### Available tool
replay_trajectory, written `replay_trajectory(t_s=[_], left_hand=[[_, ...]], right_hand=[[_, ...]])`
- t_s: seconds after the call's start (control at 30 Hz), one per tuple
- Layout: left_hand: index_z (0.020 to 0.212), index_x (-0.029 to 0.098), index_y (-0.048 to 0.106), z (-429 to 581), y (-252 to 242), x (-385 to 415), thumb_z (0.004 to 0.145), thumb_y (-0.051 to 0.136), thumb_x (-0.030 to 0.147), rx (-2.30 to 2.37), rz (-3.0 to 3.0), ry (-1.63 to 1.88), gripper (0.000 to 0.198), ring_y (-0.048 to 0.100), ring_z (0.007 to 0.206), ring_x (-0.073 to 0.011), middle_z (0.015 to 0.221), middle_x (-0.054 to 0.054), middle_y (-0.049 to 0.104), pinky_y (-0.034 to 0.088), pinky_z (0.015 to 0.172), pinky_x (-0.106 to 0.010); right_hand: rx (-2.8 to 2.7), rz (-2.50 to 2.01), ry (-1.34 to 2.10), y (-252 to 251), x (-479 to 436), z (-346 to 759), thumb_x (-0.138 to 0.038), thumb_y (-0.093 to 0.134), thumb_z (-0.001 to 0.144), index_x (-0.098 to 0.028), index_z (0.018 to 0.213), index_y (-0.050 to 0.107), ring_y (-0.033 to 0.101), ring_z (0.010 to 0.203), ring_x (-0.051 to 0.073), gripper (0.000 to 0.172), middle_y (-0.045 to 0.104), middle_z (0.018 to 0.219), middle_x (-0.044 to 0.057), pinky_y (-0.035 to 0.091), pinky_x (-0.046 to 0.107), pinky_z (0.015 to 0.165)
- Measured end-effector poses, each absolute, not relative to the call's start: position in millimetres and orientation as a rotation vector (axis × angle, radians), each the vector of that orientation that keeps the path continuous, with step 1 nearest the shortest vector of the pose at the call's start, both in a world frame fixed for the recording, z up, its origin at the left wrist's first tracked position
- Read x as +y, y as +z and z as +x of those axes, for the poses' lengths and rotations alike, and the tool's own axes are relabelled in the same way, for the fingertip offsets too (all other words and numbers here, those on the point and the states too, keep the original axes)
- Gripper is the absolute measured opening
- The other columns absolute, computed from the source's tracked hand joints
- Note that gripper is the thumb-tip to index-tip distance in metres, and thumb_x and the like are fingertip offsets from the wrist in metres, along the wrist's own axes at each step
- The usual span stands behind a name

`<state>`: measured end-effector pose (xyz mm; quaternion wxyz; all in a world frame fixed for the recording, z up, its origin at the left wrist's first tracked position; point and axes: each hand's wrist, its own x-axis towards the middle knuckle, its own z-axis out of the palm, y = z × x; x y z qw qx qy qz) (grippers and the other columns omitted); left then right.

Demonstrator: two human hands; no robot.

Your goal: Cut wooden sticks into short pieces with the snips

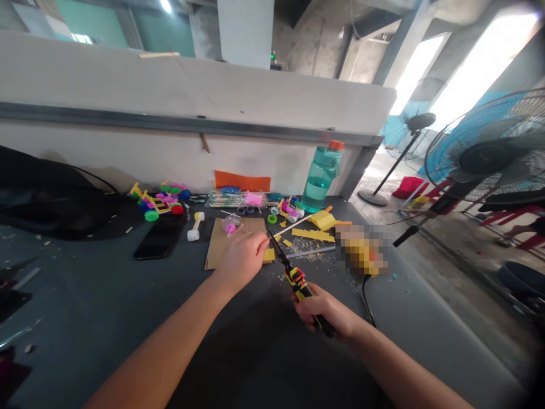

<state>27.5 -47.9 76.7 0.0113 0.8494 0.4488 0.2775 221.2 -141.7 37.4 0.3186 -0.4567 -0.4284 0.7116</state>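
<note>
My left hand is closed over the brown cardboard, its fingers pinched at the near end of a thin pale stick. The stick slants up to the right. My right hand grips a pliers-like hand tool with yellow and black handles and long, narrow dark jaws. Those jaws meet or pass close to the stick just beside my left fingertips; whether they touch it I cannot tell. Yellow scraps and pale crumbs lie under the stick. A small clear bag with pink pieces rests on the cardboard.
A teal water bottle stands by the partition. Small toy cars, a black phone and a white wheel pair lie left. At right are yellow sheets, a blurred yellow object with a black cord, and a fan.
</note>
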Motion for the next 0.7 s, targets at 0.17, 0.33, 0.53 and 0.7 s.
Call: replay_trajectory(t_s=[0.17, 0.33, 0.53, 0.7], left_hand=[[0.078, 0.017, 0.059, 28, 76, -49, 0.090, 0.039, 0.023, 1.367, 2.720, 0.886, 0.023, 0.055, 0.072, -0.0169, 0.073, -0.005, 0.061, 0.037, 0.065, -0.028], [0.078, 0.018, 0.057, 29, 78, -49, 0.089, 0.040, 0.024, 1.346, 2.592, 0.916, 0.021, 0.053, 0.067, -0.0148, 0.069, -0.002, 0.059, 0.036, 0.062, -0.026], [0.068, 0.018, 0.054, 28, 77, -45, 0.090, 0.035, 0.037, 1.311, 2.257, 0.832, 0.034, 0.050, 0.050, -0.0122, 0.055, 0.001, 0.054, 0.030, 0.049, -0.024], [0.068, 0.019, 0.055, 27, 70, -39, 0.087, 0.038, 0.037, 1.262, 2.041, 0.867, 0.031, 0.052, 0.049, -0.0121, 0.054, 0.002, 0.056, 0.033, 0.049, -0.023]], right_hand=[[-1.218, -1.276, 1.768, 39, -143, 220, -0.015, 0.049, 0.057, -0.018, 0.076, 0.047, 0.038, 0.047, 0.008, 0.019, 0.044, 0.061, -0.004, 0.028, 0.020, 0.042], [-1.343, -1.311, 1.659, 49, -143, 216, -0.010, 0.048, 0.054, -0.018, 0.070, 0.046, 0.039, 0.049, 0.007, 0.018, 0.043, 0.058, -0.006, 0.028, 0.020, 0.044], [-1.307, -1.306, 1.618, 50, -142, 210, -0.012, 0.051, 0.056, -0.019, 0.072, 0.045, 0.038, 0.047, 0.007, 0.019, 0.045, 0.058, -0.006, 0.031, 0.021, 0.045], [-1.199, -1.252, 1.767, 44, -141, 214, -0.019, 0.055, 0.061, -0.019, 0.077, 0.047, 0.038, 0.048, 0.008, 0.018, 0.043, 0.060, -0.005, 0.031, 0.021, 0.044]])
